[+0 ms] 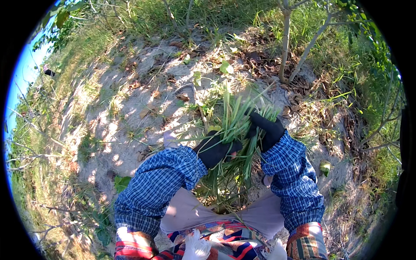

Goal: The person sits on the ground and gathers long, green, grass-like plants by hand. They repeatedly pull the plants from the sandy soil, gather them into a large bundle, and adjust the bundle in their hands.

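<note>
My left hand, in a dark glove, is closed around a bundle of long green grass. A bare fingertip shows at the glove's edge. My right hand, also gloved, grips the upper right part of the same bundle, its thumb laid across the blades. The cut or pulled ends are not plain to see. Grass blades hang below both hands, over more loose grass on the ground between my legs. Blue checked sleeves cover both forearms.
A slender forked tree trunk rises at the upper right among dry fallen leaves. Sandy ground with sparse weeds lies ahead. Bare twigs stick out at the right, and leafless branches at the left.
</note>
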### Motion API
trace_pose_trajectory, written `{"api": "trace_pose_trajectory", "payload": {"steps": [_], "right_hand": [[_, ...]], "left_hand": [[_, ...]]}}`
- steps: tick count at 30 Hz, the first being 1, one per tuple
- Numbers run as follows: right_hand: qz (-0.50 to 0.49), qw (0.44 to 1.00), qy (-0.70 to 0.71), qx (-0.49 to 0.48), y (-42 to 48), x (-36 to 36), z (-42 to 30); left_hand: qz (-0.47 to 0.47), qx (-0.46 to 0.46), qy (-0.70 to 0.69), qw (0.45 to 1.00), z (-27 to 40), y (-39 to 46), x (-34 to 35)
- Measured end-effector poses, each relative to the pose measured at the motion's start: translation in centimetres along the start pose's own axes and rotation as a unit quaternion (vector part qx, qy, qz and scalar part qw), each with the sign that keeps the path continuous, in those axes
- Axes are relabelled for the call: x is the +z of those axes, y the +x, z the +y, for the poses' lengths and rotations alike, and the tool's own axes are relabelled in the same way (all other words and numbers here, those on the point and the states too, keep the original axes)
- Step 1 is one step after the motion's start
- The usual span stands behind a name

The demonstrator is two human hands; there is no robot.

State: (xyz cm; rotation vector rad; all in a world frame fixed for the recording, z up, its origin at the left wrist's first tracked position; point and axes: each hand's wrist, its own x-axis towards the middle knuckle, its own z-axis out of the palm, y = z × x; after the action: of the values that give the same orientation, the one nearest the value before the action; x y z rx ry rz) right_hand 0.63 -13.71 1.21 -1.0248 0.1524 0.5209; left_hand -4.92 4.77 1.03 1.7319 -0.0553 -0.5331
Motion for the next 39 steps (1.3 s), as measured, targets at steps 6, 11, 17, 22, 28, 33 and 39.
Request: {"api": "trace_pose_trajectory", "payload": {"steps": [6, 11, 17, 22, 28, 33, 39], "right_hand": [[-0.076, 0.997, -0.024, -0.015, 1.8, -2.6, 1.7], [-0.061, 0.991, -0.081, -0.088, 3.6, -5.1, 3.8], [-0.035, 0.963, -0.173, -0.204, 3.5, -6.1, 3.5], [-0.053, 0.982, -0.054, -0.173, 1.7, -2.0, 1.5], [-0.108, 0.987, 0.091, -0.071, 1.2, -1.3, 0.6], [-0.072, 0.986, -0.039, -0.146, 0.3, -0.6, 0.9], [-0.055, 0.98, -0.087, -0.168, -0.1, -0.3, 1.1]], "left_hand": [[-0.039, 0.036, 0.005, 0.999, 0.3, -0.7, -0.6], [-0.033, 0.053, -0.103, 0.993, -1.6, -0.5, -0.2], [-0.037, 0.069, -0.143, 0.987, -0.4, -0.8, -0.1], [-0.008, 0.077, -0.052, 0.996, -0.4, -1.3, -0.1], [-0.034, 0.005, -0.045, 0.998, -0.5, -0.5, -0.1], [-0.028, 0.029, -0.049, 0.998, -0.7, -0.3, 0.1], [-0.048, 0.03, -0.04, 0.998, -1.6, 0.4, 0.2]]}}
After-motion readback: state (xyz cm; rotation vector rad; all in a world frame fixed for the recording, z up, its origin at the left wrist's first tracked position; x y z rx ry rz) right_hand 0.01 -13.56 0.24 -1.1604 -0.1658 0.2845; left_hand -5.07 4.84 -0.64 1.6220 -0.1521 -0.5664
